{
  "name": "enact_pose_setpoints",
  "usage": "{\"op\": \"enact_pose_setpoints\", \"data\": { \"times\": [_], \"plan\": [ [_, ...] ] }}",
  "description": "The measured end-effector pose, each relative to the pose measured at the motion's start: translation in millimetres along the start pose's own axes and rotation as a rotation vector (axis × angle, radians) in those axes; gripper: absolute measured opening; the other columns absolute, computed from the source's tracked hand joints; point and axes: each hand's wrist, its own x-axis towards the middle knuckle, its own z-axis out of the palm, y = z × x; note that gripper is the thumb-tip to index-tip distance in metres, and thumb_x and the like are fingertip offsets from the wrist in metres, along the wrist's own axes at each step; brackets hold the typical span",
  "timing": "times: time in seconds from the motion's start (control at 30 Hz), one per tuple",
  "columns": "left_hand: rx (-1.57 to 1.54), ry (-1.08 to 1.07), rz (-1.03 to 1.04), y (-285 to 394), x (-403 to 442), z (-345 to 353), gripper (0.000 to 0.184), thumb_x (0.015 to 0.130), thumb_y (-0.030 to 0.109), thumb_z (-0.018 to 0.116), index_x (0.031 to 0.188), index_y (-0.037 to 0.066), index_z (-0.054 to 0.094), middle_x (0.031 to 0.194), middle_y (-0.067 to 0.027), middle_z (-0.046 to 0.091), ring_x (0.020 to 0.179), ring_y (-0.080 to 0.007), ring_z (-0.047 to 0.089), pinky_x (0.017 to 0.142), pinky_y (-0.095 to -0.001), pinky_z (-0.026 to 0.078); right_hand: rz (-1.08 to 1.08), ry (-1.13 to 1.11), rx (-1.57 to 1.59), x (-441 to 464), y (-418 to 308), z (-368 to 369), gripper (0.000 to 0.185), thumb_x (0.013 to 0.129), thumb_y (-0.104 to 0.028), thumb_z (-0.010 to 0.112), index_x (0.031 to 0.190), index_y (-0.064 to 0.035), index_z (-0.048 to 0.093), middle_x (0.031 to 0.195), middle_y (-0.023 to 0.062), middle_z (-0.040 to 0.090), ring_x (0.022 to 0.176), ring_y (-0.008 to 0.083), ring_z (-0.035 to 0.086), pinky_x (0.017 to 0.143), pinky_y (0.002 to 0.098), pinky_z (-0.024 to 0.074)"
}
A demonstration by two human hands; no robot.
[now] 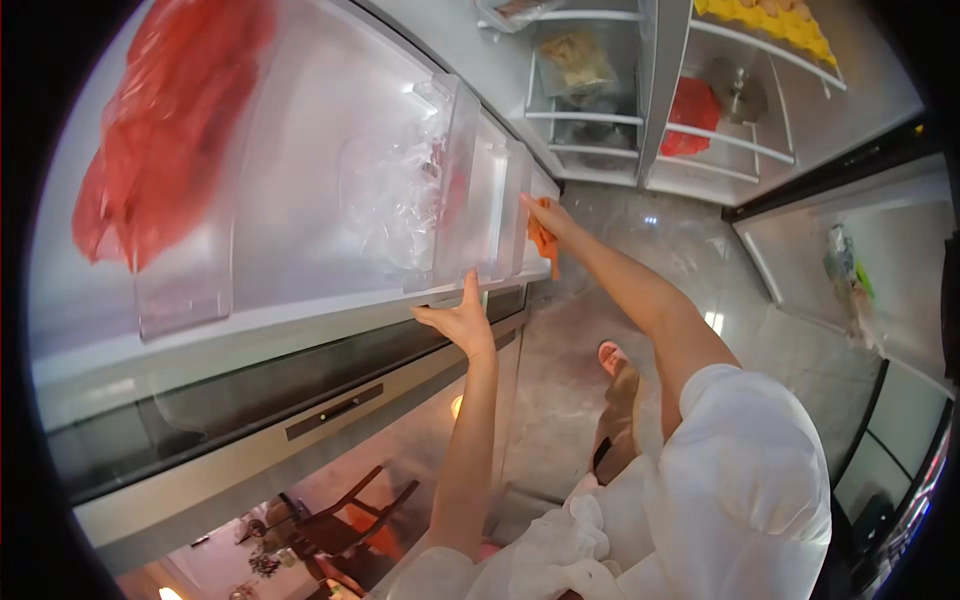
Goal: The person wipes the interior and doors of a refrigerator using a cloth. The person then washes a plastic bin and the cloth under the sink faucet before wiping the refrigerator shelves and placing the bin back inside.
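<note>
An opened refrigerator door [280,120] stretches across the left, its inner side facing me. My right hand [546,215] has its fingers closed around an orange cloth [542,243], which hangs down at the far clear door shelf [512,200]. My left hand [462,318] rests against the door's edge with thumb and fingers spread. Just beyond it, another clear door shelf [455,190] holds crumpled clear plastic [400,205]. Part of the right hand's fingers is hidden by the cloth and shelf.
A red plastic bag [180,120] sits in the nearest door shelf. Wire-framed fridge shelves [585,118] hold bagged items, a red package [690,115] and a yellow egg tray [775,25]. Another open door [850,250] stands at right above the grey tiled floor [560,330].
</note>
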Motion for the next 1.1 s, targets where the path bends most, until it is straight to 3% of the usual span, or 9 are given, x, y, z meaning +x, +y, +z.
{"op": "enact_pose_setpoints", "data": {
  "times": [0.13,0.23,0.3,0.5,0.53,0.6,0.8,1.03,1.1],
  "plan": [
    [0.177,0.034,-0.183,-1.8,9.7,16.1,0.092,0.07,0.029,0.085,0.128,-0.014,0.029,0.129,-0.0302,0.035,0.119,-0.0389,0.039,0.105,-0.0434,0.032,0.166,0.263,-0.178,-27.9,-57.1,48.7,0.046,0.077,-0.045,0.072,0.087,-0.0067,0.048,0.057,0.0057,0.053,0.041,0.0177,0.05,0.044,0.0307,0.0435],
    [-0.114,0.174,-0.018,-3.0,18.8,31.7,0.087,0.069,0.02,0.085,0.13,-0.012,0.03,0.12,-0.0273,0.04,0.114,-0.0398,0.044,0.1,-0.0462,0.035,0.048,0.431,-0.27,-0.6,-40.2,48.8,0.041,0.076,-0.03,0.066,0.103,-0.0069,0.046,0.067,0.0089,0.059,0.049,0.0228,0.058,0.05,0.035,0.0468],
    [-0.036,0.162,0.061,1.6,18.0,27.5,0.083,0.069,0.014,0.081,0.131,-0.011,0.031,0.12,-0.0266,0.04,0.112,-0.039,0.046,0.099,-0.0468,0.037,0.135,0.381,-0.402,8.2,-34.2,47.8,0.059,0.072,-0.02,0.056,0.124,0.0008,0.04,0.114,0.0234,0.061,0.105,0.0356,0.062,0.089,0.041,0.0484],
    [0.04,0.179,0.076,-13.0,19.1,33.9,0.082,0.068,0.01,0.079,0.132,-0.012,0.032,0.124,-0.0279,0.039,0.115,-0.04,0.045,0.1,-0.0474,0.037,0.25,0.347,-0.376,-10.3,-59.2,52.5,0.06,0.074,-0.017,0.053,0.129,0.0013,0.037,0.12,0.0254,0.059,0.116,0.0378,0.056,0.099,0.0407,0.0421],
    [0.036,0.184,0.079,-12.3,20.6,35.2,0.082,0.068,0.01,0.079,0.132,-0.012,0.032,0.124,-0.0279,0.039,0.115,-0.04,0.045,0.1,-0.0474,0.037,0.243,0.345,-0.377,-0.2,-48.8,52.6,0.06,0.074,-0.017,0.053,0.129,0.0013,0.037,0.12,0.0254,0.059,0.116,0.0378,0.056,0.099,0.0407,0.0421],
    [0.073,0.224,0.134,-12.0,18.8,35.0,0.081,0.068,0.011,0.08,0.131,-0.012,0.034,0.126,-0.0284,0.043,0.114,-0.0388,0.049,0.097,-0.0466,0.04,0.15,0.515,-0.467,17.1,-26.2,54.1,0.045,0.077,-0.011,0.046,0.12,-0.0018,0.041,0.08,0.0157,0.065,0.071,0.0284,0.068,0.06,0.0408,0.0517],
    [-0.032,0.118,0.02,38.6,14.4,29.6,0.067,0.073,0.002,0.068,0.129,-0.014,0.035,0.127,-0.0295,0.042,0.115,-0.0369,0.048,0.099,-0.043,0.038,0.22,0.403,-0.588,12.8,-40.7,52.9,0.046,0.079,-0.012,0.047,0.121,0.0031,0.034,0.079,0.0175,0.065,0.07,0.0297,0.067,0.061,0.0418,0.0518],
    [-0.004,0.198,0.173,35.3,18.8,31.1,0.066,0.073,0.008,0.078,0.126,-0.012,0.044,0.123,-0.023,0.055,0.106,-0.0307,0.058,0.091,-0.0401,0.047,0.26,0.391,-0.559,13.9,-51.1,55.9,0.042,0.08,-0.012,0.047,0.117,0.0035,0.035,0.074,0.017,0.061,0.054,0.0297,0.061,0.043,0.0451,0.0458],
    [-0.072,0.19,0.163,36.3,18.6,30.5,0.07,0.072,0.009,0.078,0.127,-0.012,0.041,0.121,-0.0241,0.052,0.108,-0.0324,0.055,0.095,-0.0413,0.043,0.26,0.227,-0.243,-4.9,-71.5,59.1,0.037,0.081,-0.013,0.049,0.113,0.0023,0.038,0.071,0.0152,0.058,0.048,0.027,0.058,0.037,0.0428,0.0418]
  ]
}}
